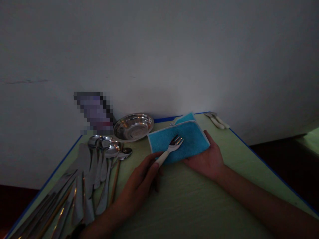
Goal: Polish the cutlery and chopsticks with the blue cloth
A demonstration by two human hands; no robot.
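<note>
The left hand [143, 177] grips a pale-handled fork [169, 149], thumb on top of the handle and fingers mostly tucked beneath, while the right hand [210, 162] is turned palm up and holds a blue cloth [159, 139] spread from below, most of its fingers hidden. The fork's metal head lies over the middle of the cloth, tines pointing away and to the right; whether they press into it or sit just above it, I cannot tell. For good contact, it would be best to keep the handle firm but unsqueezed, and let the right palm bring the fabric up around the head so that it reaches between the tines and the underside as well as the top. Closing the cloth gently and drawing it along the tines, toward their tips, should save it from snagging or being poked through. Turning the handle a little in the left hand would expose the other face. The work is best kept above this bare part of the desk [239, 159], with the left forearm clear of the crowded spoons [112, 151] and knives [79, 196] beside it, and the cloth's left corner clear of the steel bowl [124, 127] near it.
</note>
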